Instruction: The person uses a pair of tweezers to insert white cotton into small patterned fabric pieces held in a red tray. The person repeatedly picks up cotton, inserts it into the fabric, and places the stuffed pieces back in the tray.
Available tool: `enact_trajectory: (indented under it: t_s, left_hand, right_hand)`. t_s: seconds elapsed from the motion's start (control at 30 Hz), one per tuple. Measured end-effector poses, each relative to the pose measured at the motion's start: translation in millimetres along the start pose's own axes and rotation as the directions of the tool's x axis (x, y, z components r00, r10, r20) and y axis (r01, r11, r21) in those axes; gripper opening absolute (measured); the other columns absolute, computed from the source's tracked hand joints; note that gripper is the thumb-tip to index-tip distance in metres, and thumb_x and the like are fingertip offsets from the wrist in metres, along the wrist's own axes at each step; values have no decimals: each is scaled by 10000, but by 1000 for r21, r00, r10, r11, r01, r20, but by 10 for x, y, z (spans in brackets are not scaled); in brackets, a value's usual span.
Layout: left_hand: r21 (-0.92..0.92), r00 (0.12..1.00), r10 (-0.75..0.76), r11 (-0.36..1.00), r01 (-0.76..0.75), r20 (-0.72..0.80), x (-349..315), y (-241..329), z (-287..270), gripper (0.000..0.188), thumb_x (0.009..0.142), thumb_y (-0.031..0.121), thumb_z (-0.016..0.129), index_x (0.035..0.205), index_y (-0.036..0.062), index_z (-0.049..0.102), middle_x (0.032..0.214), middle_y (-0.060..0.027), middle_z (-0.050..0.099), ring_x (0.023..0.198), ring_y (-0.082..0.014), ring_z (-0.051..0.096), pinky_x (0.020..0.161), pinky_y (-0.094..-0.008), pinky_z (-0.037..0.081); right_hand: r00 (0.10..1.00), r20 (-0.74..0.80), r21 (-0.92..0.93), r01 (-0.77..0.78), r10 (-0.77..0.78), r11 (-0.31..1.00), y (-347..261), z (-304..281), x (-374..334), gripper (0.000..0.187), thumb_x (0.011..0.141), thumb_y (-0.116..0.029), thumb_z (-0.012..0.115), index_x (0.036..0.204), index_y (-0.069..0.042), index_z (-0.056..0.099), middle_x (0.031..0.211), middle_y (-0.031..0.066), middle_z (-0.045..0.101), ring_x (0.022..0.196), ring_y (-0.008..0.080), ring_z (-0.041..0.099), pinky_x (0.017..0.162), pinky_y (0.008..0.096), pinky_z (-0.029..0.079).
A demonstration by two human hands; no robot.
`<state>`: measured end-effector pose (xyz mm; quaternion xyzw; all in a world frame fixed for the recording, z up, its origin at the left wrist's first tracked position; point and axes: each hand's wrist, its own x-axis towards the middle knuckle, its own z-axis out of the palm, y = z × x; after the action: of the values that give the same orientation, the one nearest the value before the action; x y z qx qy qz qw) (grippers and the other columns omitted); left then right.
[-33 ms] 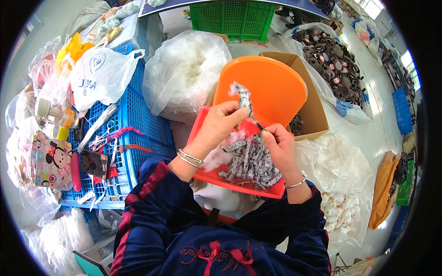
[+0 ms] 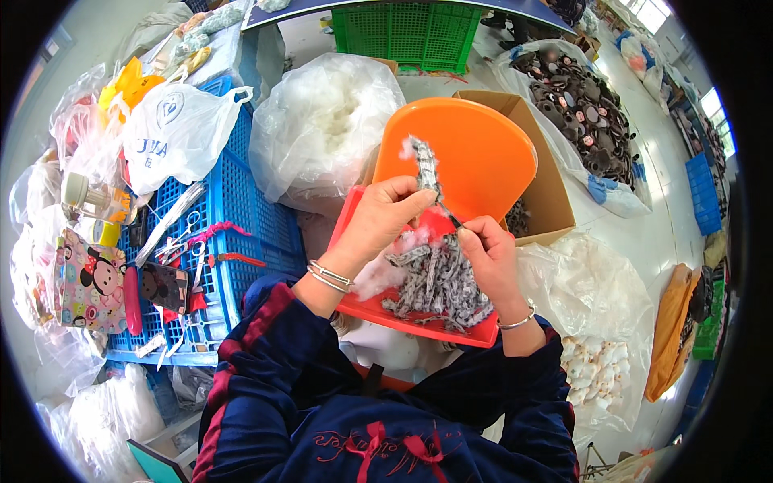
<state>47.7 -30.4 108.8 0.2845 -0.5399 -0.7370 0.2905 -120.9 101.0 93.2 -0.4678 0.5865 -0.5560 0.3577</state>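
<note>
My left hand (image 2: 385, 213) pinches a grey-and-white striped plush strip (image 2: 427, 165) that points up and away, with a wisp of white fluff at its far end. Between thumb and fingers, my right hand (image 2: 489, 253) grips a thin dark tool (image 2: 452, 217) whose tip reaches the strip's near end; its exact kind is hidden. Below both hands lies a red tray (image 2: 403, 316) on my lap. It holds a heap of similar grey plush strips (image 2: 443, 282) and a tuft of fluff (image 2: 381, 278) tinted pink.
Behind the tray stands an orange plastic seat (image 2: 463, 149) against a cardboard box (image 2: 551, 193). A clear bag of white stuffing (image 2: 330, 121) is at its left. Scissors (image 2: 193, 229) and pouches lie on a blue crate (image 2: 258, 233). Bags of dark plush pieces (image 2: 584, 113) and pale pieces (image 2: 596, 370) are at right.
</note>
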Motion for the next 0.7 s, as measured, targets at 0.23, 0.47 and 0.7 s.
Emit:
enact_trajectory:
  t_s: [0.23,0.47,0.7]
  left_hand:
    - [173,998,-63,983,57,27,14,105,-120,157,880,143,693,990,32,681,793,36,612,677,-39,518,651,-202,429]
    - [202,993,-112,974,100,47,19,119,-167,166,877,140,705,993,24,690,802,30,627,692,-41,533,655,-205,438]
    - [257,994,-86,964,67,63,9,156,-191,130,885,143,701,912,16,710,751,33,628,677,-29,529,633,-200,432]
  right_hand:
    - [1000,9,-83,19,-18,996,18,-47,-22,94,949,-79,621,912,3,599,733,-38,547,673,28,475,602,203,397]
    - [997,21,-139,73,-71,988,-19,-49,-15,90,942,-62,607,894,6,574,722,-38,520,634,20,440,566,198,363]
    - [999,33,-134,42,-38,990,-38,-69,-32,91,942,-70,625,905,3,586,731,-36,533,661,33,463,590,203,383]
